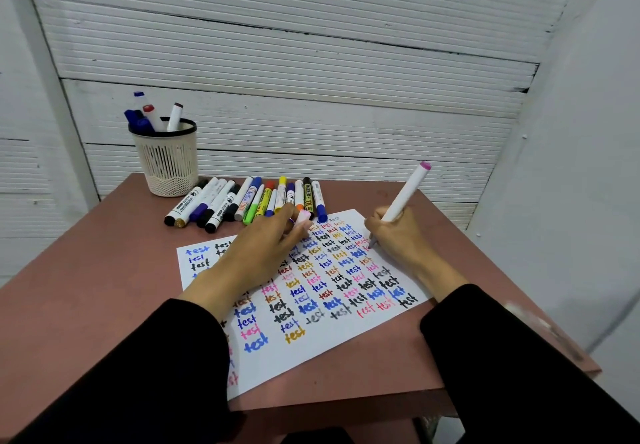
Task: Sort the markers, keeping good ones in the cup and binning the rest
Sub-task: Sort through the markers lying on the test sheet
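Observation:
My right hand (393, 235) grips a white marker with a pink end (407, 192), its tip touching the white test sheet (346, 332) near the sheet's far right edge. My left hand (266, 246) rests on the sheet and pinches a pale pink cap (303, 216) at its fingertips. The sheet is covered with the word "test" in many colours. A row of several capped markers (242, 203) lies on the table behind the sheet. A white mesh cup (168, 163) with a black rim stands at the back left and holds several markers (152, 116).
The reddish-brown table (104, 291) stands against a white ribbed wall (311, 62). Its right edge runs close to my right forearm, and another white wall closes in on the right. No bin is in view.

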A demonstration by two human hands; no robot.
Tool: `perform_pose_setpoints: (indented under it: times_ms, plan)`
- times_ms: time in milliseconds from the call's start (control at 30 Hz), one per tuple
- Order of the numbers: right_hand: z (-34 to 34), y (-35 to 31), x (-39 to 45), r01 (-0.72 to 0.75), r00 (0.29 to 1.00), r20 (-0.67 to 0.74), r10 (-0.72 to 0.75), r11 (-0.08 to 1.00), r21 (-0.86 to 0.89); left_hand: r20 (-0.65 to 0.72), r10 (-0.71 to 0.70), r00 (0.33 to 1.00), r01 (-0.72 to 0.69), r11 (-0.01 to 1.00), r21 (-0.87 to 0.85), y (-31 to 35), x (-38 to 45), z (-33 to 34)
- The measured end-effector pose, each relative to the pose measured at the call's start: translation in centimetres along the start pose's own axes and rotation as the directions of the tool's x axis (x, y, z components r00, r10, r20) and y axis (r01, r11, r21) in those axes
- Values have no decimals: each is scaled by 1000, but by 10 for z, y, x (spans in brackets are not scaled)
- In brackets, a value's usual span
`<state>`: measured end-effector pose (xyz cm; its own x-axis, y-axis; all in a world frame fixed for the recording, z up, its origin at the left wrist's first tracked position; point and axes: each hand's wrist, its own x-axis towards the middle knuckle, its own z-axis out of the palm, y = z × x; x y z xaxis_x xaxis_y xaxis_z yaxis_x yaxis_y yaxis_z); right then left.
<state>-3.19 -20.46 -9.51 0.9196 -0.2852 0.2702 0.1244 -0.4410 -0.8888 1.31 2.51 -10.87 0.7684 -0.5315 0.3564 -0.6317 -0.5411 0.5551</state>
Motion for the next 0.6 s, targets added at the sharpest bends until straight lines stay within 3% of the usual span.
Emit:
perform_pose_setpoints:
  times_ms: [367,600]
  plan:
    - [1,0,3,-64,996,-65,66,997,32,3,-14,1000,14,1000,-6,4,-1,-1]
    - [0,-1,0,-35,996,-83,35,999,-5,-2,-12,1000,12,1000,3,4,-2,-2]
